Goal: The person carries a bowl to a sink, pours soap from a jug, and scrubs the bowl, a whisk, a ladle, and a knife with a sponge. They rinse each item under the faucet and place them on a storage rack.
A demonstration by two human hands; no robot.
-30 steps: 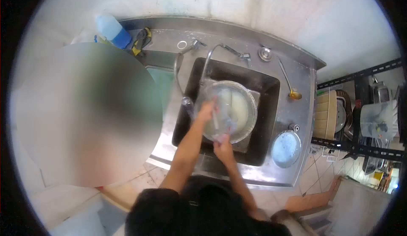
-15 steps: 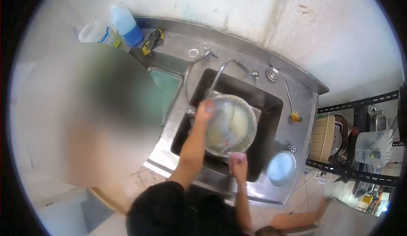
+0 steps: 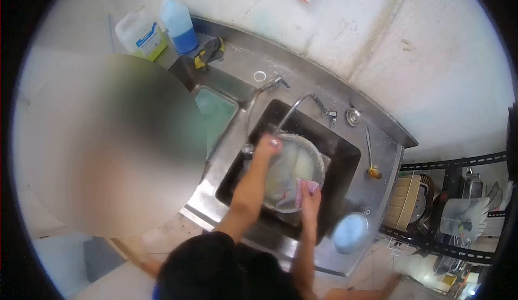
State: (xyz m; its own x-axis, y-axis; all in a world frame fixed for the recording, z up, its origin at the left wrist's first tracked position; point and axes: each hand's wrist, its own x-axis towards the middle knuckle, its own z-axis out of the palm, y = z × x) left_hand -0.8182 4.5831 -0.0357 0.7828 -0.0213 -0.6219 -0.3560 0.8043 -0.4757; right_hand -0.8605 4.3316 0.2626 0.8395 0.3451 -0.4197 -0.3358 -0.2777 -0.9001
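Note:
A round metal bowl [image 3: 321, 164] with cloudy, pale water stands in the dark sink basin [image 3: 342, 157]. My left hand [image 3: 268, 144] is closed at the bowl's left rim, just below the curved tap spout [image 3: 291, 113]; what its fingers hold is blurred and I cannot tell. Pinched in my right hand [image 3: 310, 198] is a pink sponge cloth [image 3: 306, 186], over the near right part of the bowl. Between my hands, a greyish, see-through shape with a reddish spot [image 3: 287, 195] shows in the water.
Right of the sink stands a round tub of bluish water [image 3: 350, 233]. A ladle [image 3: 374, 171] and a drain strainer [image 3: 353, 117] lie behind it. Detergent jugs [image 3: 182, 30] and gloves [image 3: 209, 53] are at the back left. A shelf rack [image 3: 413, 200] stands right.
My right hand with the pink sponge cloth has moved from the bowl's near edge in over the bowl. My left hand stays by the left rim. The view has shifted and tilted slightly.

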